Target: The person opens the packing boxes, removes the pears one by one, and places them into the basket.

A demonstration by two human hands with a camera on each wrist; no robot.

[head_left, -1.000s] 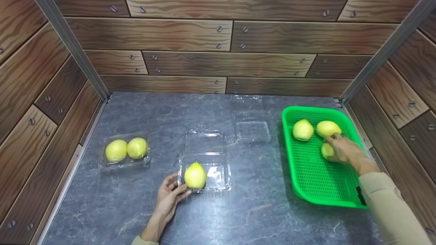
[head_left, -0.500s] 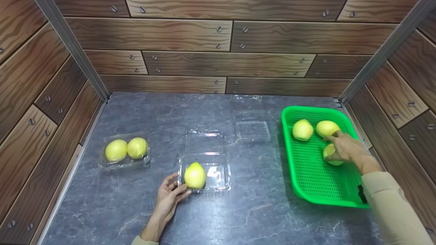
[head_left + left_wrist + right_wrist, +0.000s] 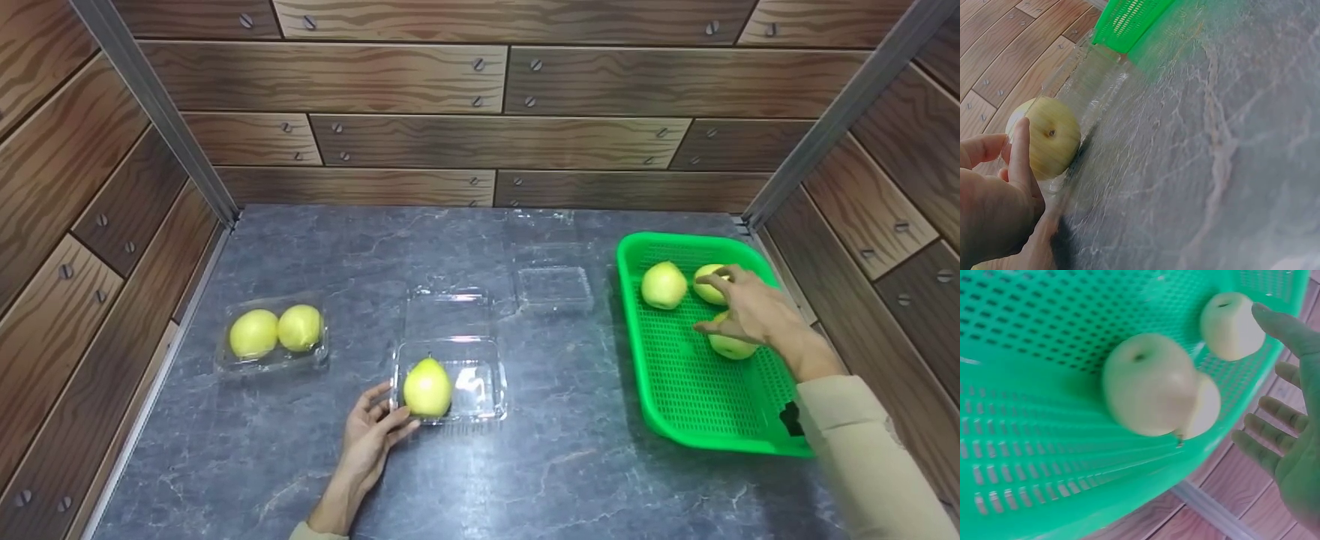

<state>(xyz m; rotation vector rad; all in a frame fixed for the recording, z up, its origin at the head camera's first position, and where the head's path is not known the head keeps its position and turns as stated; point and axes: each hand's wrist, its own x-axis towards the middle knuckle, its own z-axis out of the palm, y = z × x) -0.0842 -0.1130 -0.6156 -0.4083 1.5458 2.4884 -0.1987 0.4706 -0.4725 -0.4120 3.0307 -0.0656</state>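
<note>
My left hand (image 3: 367, 435) grips the left edge of an opened clear plastic clamshell (image 3: 480, 409) between thumb and fingers. In its left half stands a yellow-green pear (image 3: 427, 388), stem up; the left wrist view shows this pear (image 3: 1053, 138) close behind the fingertips. Over the green basket (image 3: 634, 337), my right hand (image 3: 761, 319) is spread with nothing in it. Beneath it lie a nearer pear (image 3: 731, 345) and a farther pear (image 3: 709, 283), both partly covered by the hand. A third pear (image 3: 664, 285) sits to their left. The right wrist view shows the right hand (image 3: 1292, 416) apart from the pears.
A clear clamshell (image 3: 326, 352) with two pears (image 3: 255, 334) stands at the left. Another opened clear clamshell (image 3: 555, 289) lies toward the back, left of the basket. Wood-patterned walls (image 3: 405, 139) bound the grey marbled table (image 3: 570, 480) at the back and sides.
My right hand has let go of the nearer pear in the basket, lifted a little and spread its fingers. That pear has turned slightly. The left hand and its clamshell stay put.
</note>
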